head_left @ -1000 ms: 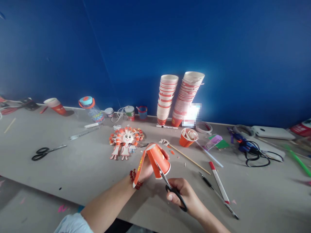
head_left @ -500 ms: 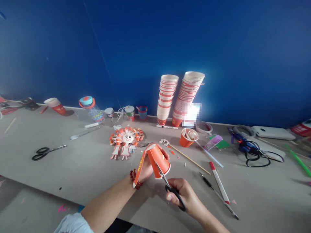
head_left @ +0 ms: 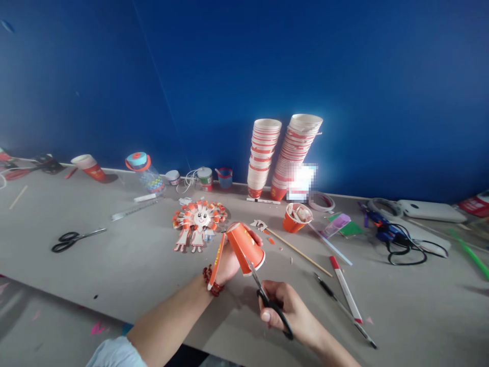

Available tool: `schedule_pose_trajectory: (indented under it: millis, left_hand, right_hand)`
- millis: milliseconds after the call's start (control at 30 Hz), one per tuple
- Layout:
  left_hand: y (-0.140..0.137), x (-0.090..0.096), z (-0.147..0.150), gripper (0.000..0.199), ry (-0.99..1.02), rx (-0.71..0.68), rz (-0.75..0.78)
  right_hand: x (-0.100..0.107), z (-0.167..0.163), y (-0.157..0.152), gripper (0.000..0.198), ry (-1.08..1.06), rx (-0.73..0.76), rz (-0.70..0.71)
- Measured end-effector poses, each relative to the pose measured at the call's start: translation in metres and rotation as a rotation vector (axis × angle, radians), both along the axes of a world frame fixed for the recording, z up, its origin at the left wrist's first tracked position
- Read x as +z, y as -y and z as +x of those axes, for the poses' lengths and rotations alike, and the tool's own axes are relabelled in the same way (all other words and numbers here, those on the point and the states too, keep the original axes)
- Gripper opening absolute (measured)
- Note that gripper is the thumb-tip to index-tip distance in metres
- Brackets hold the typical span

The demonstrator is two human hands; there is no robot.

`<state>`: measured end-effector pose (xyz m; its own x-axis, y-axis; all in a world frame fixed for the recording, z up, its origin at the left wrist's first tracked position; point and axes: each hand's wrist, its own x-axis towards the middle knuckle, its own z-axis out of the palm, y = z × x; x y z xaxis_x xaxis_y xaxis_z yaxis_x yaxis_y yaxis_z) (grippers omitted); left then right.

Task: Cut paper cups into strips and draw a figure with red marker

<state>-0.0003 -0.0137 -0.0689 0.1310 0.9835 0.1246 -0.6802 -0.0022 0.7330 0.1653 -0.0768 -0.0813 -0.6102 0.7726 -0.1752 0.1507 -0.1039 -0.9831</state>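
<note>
An orange paper cup (head_left: 247,250), tilted with its rim toward me, is gripped from behind by my left hand (head_left: 228,265); most of those fingers are hidden by the cup. One cut strip (head_left: 217,262) of the cup hangs away over my wrist, beside a red bead bracelet. In my right hand (head_left: 284,306) are black-handled scissors (head_left: 273,308), my fingers wrapped through the loops. Their blades reach the cup's rim and side. Just beyond the cup lie paper-cup dolls (head_left: 199,224) with orange and white curled strips round a drawn face.
Two tall stacks of paper cups (head_left: 260,158) stand by the blue wall. An orange cup with scraps (head_left: 296,218), a wooden stick (head_left: 300,252), a red-capped marker (head_left: 346,289) and a pen (head_left: 345,310) lie to the right. Other scissors (head_left: 78,239) rest at left; a blue glue gun (head_left: 382,229) lies far right.
The cup has turned and shifted slightly left in my left hand. The scissors have drawn back a little toward the rim, less of the blades overlapping the cup.
</note>
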Motion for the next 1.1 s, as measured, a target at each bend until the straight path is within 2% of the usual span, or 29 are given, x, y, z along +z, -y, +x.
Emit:
schedule_pose_trajectory:
  millis: [100, 333, 500, 600, 700, 833, 900, 1033, 1100]
  left_hand:
    - [-0.003, 0.003, -0.003, 0.018, 0.039, 0.034, -0.009]
    - [-0.003, 0.004, -0.005, 0.019, 0.07, 0.027, -0.015]
    - [-0.002, 0.004, -0.005, 0.018, 0.062, 0.004, 0.011]
    - [-0.003, 0.002, -0.006, 0.021, 0.045, 0.019, 0.016]
    - [-0.004, 0.0, -0.009, 0.02, 0.044, 0.055, 0.015]
    - [-0.005, 0.005, -0.014, 0.017, 0.058, 0.078, 0.01]
    - [-0.005, 0.008, -0.014, 0.018, 0.06, 0.087, -0.003]
    - [-0.002, 0.009, -0.012, 0.02, 0.024, 0.092, 0.008]
    - [0.002, 0.007, -0.01, 0.022, -0.024, 0.087, 0.055]
  right_hand:
    - [0.004, 0.004, -0.002, 0.063, 0.009, 0.034, 0.03]
    - [0.011, 0.009, -0.007, 0.063, -0.07, 0.115, -0.032]
    - [0.005, 0.005, -0.004, 0.063, -0.051, 0.067, -0.054]
    - [0.004, 0.005, -0.003, 0.062, 0.02, 0.037, 0.015]
    - [0.009, 0.01, -0.006, 0.058, 0.113, 0.076, 0.101]
    - [0.018, 0.022, -0.012, 0.054, 0.053, 0.152, 0.06]
    - [0.023, 0.024, -0.015, 0.052, -0.038, 0.064, 0.014]
    - [0.029, 0.006, -0.014, 0.041, -0.205, -0.377, -0.086]
    - [0.032, -0.011, -0.013, 0.037, -0.316, -0.446, -0.156]
